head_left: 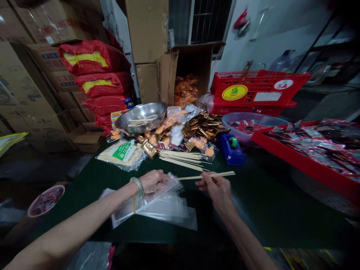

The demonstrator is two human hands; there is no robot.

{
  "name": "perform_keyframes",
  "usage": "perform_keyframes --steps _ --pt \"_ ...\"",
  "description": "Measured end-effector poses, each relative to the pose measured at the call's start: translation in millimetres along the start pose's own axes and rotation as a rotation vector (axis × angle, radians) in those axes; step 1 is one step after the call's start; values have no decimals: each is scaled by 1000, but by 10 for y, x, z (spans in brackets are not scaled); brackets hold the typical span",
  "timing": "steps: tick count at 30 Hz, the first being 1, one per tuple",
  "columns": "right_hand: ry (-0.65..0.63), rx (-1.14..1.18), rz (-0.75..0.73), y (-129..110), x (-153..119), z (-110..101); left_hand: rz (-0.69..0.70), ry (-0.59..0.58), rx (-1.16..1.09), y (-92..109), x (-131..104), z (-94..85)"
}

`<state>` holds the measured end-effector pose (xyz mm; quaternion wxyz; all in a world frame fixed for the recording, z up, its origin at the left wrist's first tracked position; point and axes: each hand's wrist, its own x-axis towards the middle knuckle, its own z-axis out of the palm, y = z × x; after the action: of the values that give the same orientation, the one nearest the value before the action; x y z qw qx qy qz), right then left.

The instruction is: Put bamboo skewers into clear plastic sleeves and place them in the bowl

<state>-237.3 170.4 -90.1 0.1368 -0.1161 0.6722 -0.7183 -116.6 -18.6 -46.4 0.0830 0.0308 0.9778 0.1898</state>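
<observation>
My right hand (215, 185) pinches a few thin bamboo sticks (223, 174), held level with their left ends at the mouth of a clear plastic bag (165, 186). Fingers curled, my left hand (152, 181) is closed on that bag near its opening; a pale bangle circles the wrist. Under it, more clear bags (180, 213) lie fanned out on the dark green table. Just beyond the hands rests a loose row of bamboo sticks (182, 159). A packet of sticks with a green label (123, 152) lies to the left of them.
Behind stand a metal bowl (142, 116) holding sticks, a heap of gold sachets (204, 127) and small orange packets. A blue tape dispenser (232, 150) sits right of them. A red box of sachets (309, 159) fills the right; a red basket (258, 92) stands behind.
</observation>
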Motion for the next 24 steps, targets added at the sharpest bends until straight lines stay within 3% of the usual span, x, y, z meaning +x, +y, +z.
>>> perform_keyframes --steps 7,12,19,24 --pt "-15 12 15 -4 -2 -6 -35 -37 26 -50 65 32" --pt "-19 115 39 -161 -63 45 9 -21 24 -14 65 -19" --pt "-155 177 107 -413 -35 133 219 130 244 121 -73 -188" --pt "-244 124 104 -559 -3 123 298 152 371 259 -180 -315"
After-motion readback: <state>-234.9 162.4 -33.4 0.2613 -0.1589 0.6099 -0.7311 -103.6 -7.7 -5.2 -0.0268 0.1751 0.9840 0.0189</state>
